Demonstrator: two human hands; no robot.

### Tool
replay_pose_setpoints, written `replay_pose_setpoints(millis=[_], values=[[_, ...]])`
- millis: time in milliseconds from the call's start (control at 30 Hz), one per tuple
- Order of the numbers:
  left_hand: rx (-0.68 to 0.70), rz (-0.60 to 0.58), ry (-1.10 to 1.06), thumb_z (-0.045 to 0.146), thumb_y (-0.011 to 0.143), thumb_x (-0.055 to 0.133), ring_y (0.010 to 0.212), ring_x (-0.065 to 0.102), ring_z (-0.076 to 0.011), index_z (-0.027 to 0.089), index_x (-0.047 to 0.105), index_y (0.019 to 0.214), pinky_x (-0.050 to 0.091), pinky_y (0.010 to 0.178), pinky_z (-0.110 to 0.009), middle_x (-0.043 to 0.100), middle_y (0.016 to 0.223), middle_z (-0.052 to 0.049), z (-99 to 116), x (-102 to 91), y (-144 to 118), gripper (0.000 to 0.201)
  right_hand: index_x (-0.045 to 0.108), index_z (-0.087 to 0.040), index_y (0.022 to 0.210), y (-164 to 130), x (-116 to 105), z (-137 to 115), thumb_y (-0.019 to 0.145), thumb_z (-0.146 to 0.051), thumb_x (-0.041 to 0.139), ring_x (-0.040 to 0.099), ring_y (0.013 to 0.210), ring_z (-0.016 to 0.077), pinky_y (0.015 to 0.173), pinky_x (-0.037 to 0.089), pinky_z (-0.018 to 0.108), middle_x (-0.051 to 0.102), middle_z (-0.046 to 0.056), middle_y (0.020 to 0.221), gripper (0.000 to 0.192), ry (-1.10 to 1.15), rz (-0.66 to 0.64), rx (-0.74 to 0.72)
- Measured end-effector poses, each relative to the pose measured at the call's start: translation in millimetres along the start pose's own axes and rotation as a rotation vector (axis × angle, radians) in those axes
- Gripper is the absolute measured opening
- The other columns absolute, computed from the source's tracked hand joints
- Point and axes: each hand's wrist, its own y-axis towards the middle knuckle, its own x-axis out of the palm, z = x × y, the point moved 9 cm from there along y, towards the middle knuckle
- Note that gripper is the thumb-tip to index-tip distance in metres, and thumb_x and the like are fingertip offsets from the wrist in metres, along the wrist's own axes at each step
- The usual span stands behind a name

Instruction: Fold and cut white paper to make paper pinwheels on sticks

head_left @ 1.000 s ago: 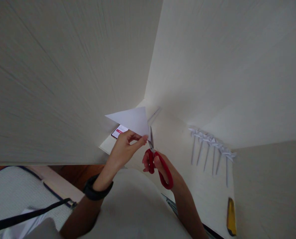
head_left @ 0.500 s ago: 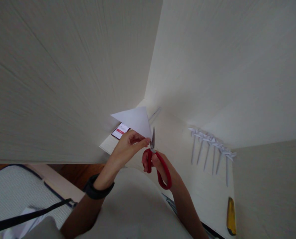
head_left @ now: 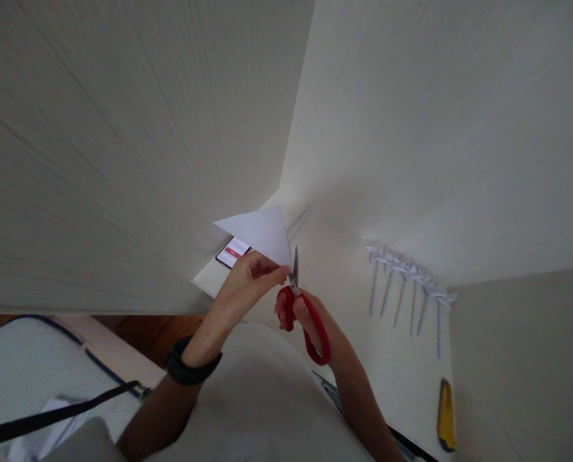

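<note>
Left hand point(head_left: 245, 282): pinching the paper point(head_left: 260, 232) by its lower corner, thumb and fingers closing on it, holding it up above the desk point(head_left: 401, 372).
Right hand point(head_left: 310, 321): gripping the scissors point(head_left: 303, 314), fingers through the red loops; blades are pointing toward 12 o'clock and look almost together.
Paper: a white folded triangle, sitting at 12 o'clock from the left hand; its right corner is touching the blades.
Progress: judging by this, the cut is only starting at the corner; no slit is showing in the sheet and nearly all of the edge is remaining.
Pinwheels point(head_left: 411, 273): a row of finished white ones is lying on the desk at 3 o'clock from the scissors, well apart.
Knife point(head_left: 445, 414): a yellow cutter is lying at 5 o'clock, near the desk edge.
Phone point(head_left: 233, 251): lying lit on the desk, partly hidden under the paper.
</note>
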Motion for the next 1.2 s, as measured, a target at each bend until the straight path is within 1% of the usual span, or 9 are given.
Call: replay_pose_setpoints(millis=[233, 533, 767, 967, 1200], values=[[0.028, 0.004, 0.042, 0.029, 0.07, 0.072, 0.056, 0.059, -0.0128, 0.018, 0.062, 0.061, 0.044, 0.053, -0.023, 0.066, 0.059, 0.001, 4.3, -0.6, -1.2, 0.017, 0.06, -0.018, 0.082, -1.0, 0.0, 1.9, 0.084, -0.076, 0.034, 0.049, 0.058, 0.012, 0.059, 0.042, 0.027, 0.054, 0.001, 0.065, 0.064, 0.006, -0.001, 0.008], [-0.037, -0.004, 0.005, 0.031, 0.066, 0.074, 0.056, 0.06, -0.0125, 0.017, 0.062, 0.061, 0.044, 0.053, -0.022, 0.066, 0.059, 0.002, -1.1, 0.1, -0.5, 0.018, 0.058, -0.018, 0.076, 1.8, 0.7, 7.2, 0.084, -0.076, 0.033, 0.049, 0.054, 0.0117, 0.053, 0.041, 0.026, 0.053, 0.0, 0.06, 0.064, 0.004, 0.017, 0.029], [-0.005, 0.0, 0.034, 0.029, 0.069, 0.072, 0.058, 0.062, -0.0135, 0.018, 0.064, 0.063, 0.046, 0.056, -0.022, 0.068, 0.061, 0.001, 1.3, -0.6, -1.9, 0.014, 0.057, -0.017, 0.074, 1.8, 1.2, 12.1, 0.088, -0.071, 0.033, 0.049, 0.051, 0.0111, 0.05, 0.039, 0.024, 0.053, 0.001, 0.057, 0.06, 0.003, 0.036, -0.021], [-0.006, -0.002, 0.039, 0.029, 0.068, 0.072, 0.057, 0.062, -0.0138, 0.018, 0.064, 0.062, 0.047, 0.054, -0.023, 0.068, 0.06, 0.001, 1.2, -0.5, -1.5, 0.015, 0.057, -0.017, 0.071, 3.6, 2.4, 18.2, 0.084, -0.075, 0.036, 0.048, 0.049, 0.011, 0.05, 0.04, 0.025, 0.052, 0.0, 0.055, 0.063, 0.067, 0.036, 0.012], [0.013, 0.04, 0.086, 0.03, 0.07, 0.07, 0.059, 0.064, -0.0149, 0.018, 0.064, 0.063, 0.046, 0.054, -0.023, 0.069, 0.061, 0.0, 7.8, -2.4, -5.8, 0.015, 0.056, -0.016, 0.068, 3.2, -0.3, 20.6, 0.083, -0.076, 0.038, 0.047, 0.046, 0.01, 0.048, 0.039, 0.024, 0.052, 0.0, 0.052, 0.064, 0.033, 0.07, 0.047]])
